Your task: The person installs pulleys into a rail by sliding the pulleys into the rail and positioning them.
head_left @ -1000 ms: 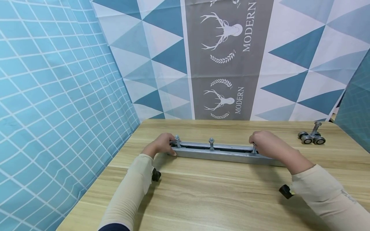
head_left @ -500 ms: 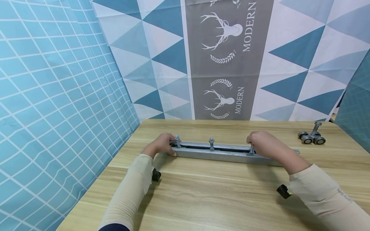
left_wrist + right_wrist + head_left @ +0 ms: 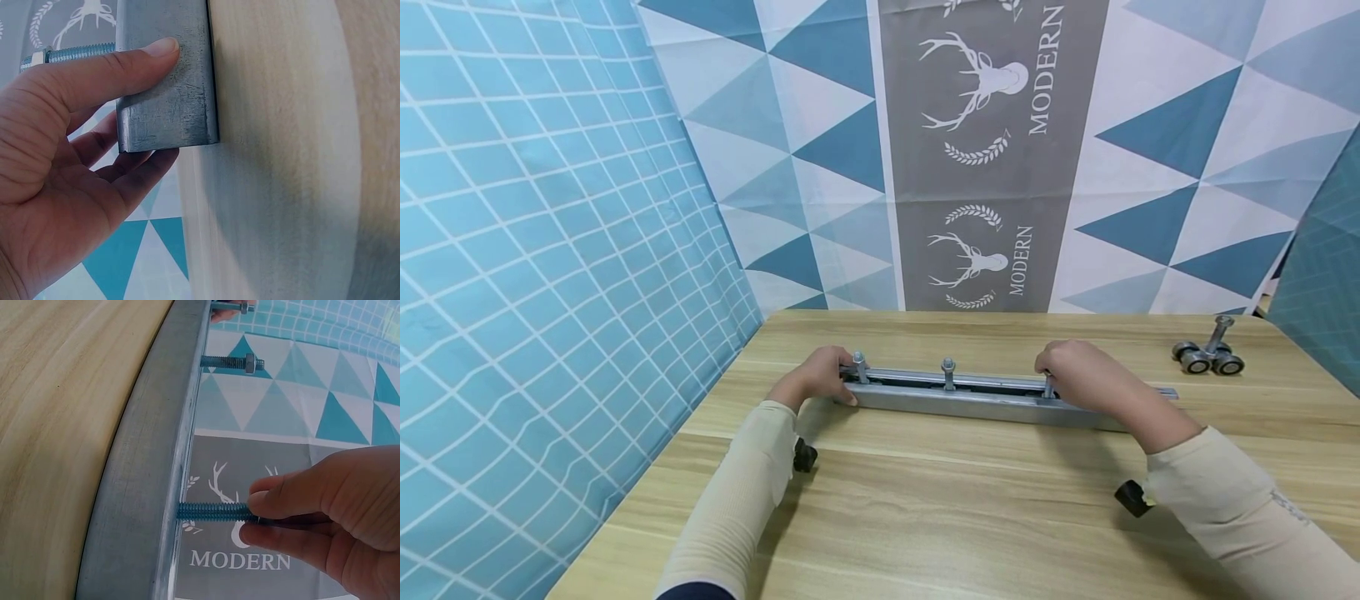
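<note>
A long grey metal track [image 3: 955, 402] with a slot along its top lies across the wooden table. My left hand [image 3: 820, 375] grips its left end, the thumb flat on the near side wall and the other fingers behind and at the end in the left wrist view. Three threaded bolts stand up from the slot: one beside my left hand, a middle bolt [image 3: 949, 375] with a nut near its top, and a right bolt [image 3: 212, 511]. My right hand [image 3: 1086, 375] pinches the top of that right bolt between thumb and fingers. Whatever carries the bolts inside the track is hidden.
A loose roller trolley [image 3: 1208, 357] with several wheels and an upright bolt stands at the table's back right. A patterned cloth [image 3: 977, 167] hangs behind the table [image 3: 940, 517], and a blue checked cloth [image 3: 550, 250] hangs on the left.
My right hand has slid slightly left along the track with the right bolt, baring more of the track's right end. My left hand and the track stay in place.
</note>
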### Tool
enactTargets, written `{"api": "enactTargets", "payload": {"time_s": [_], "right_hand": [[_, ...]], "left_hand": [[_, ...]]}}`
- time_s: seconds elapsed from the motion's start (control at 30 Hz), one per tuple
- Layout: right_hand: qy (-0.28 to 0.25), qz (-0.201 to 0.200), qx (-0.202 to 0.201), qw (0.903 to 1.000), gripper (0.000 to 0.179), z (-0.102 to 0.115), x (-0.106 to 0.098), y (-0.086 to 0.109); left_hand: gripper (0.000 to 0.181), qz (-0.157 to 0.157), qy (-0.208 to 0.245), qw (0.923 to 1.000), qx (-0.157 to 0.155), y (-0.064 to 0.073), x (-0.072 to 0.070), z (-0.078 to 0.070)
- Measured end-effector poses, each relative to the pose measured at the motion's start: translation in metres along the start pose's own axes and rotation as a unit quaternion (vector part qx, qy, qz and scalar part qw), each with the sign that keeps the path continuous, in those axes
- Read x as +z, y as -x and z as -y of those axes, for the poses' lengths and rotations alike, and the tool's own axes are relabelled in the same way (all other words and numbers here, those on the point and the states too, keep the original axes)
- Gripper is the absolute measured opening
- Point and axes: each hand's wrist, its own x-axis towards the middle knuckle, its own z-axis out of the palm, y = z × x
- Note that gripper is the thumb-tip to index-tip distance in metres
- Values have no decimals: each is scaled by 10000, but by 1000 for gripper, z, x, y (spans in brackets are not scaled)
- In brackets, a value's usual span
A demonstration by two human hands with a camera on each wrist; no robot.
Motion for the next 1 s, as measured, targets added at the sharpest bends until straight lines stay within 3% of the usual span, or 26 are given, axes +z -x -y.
{"api": "enactTargets", "payload": {"time_s": [0.27, 0.5, 1.0], "right_hand": [[-372, 76, 303, 9988, 17, -5, 0, 3], [-619, -92, 282, 9976, 16, -8, -3, 7], [-561, -326, 467, 9968, 18, -17, -10, 18]], "left_hand": [[52, -22, -7, 10000, -56, -1, 0, 0], [54, -35, 20, 10000, -10, -1, 1, 0], [49, -24, -50, 10000, -22, -1, 1, 2]]}}
